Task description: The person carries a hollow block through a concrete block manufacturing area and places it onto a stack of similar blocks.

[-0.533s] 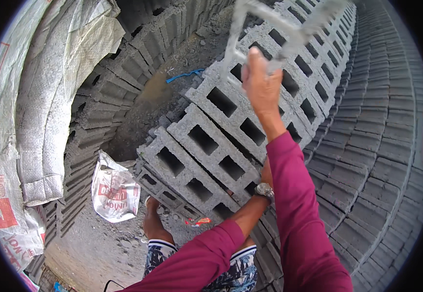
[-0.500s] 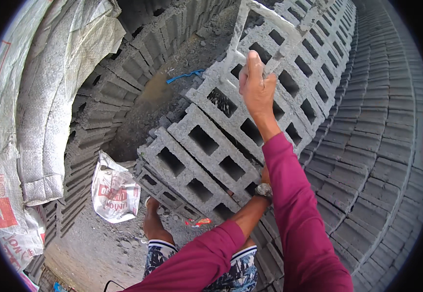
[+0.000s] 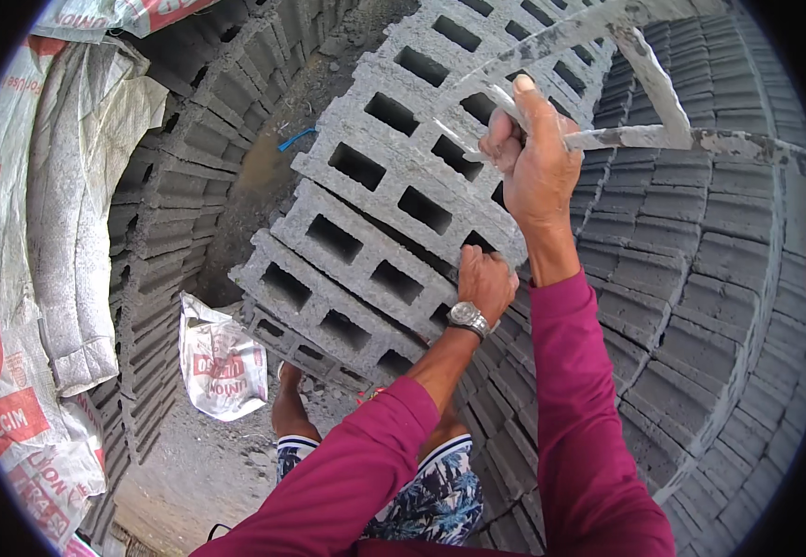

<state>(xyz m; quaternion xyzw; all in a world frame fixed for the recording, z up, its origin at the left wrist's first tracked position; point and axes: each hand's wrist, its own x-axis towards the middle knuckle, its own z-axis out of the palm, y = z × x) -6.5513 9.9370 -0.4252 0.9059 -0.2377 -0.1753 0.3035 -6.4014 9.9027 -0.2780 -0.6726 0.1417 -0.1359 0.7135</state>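
My right hand [image 3: 542, 162] is closed round the grip of a pale, cement-spattered metal frame [image 3: 653, 85]. The frame extends up and right from my fist, over the stacked blocks. My left hand [image 3: 488, 283], with a watch [image 3: 470, 318] on its wrist, is curled over the near right end of a grey hollow concrete block [image 3: 391, 188]. Its fingertips are at the block's end hole and partly hidden. More hollow blocks [image 3: 363, 268] lie side by side in front of it, with dark rectangular holes facing up.
Stacked blocks form a long wall [image 3: 700, 269] on the right and another [image 3: 180, 195] on the left. Woven sacks [image 3: 73, 232] drape over the left wall. A sack [image 3: 225, 371] lies on the ground near my foot [image 3: 289, 408]. A blue strip [image 3: 296, 139] lies beyond the blocks.
My right hand has moved right, and the metal frame has swung from above the blocks toward the right. My left hand, mostly hidden before, now shows on the block's end. The view has shifted.
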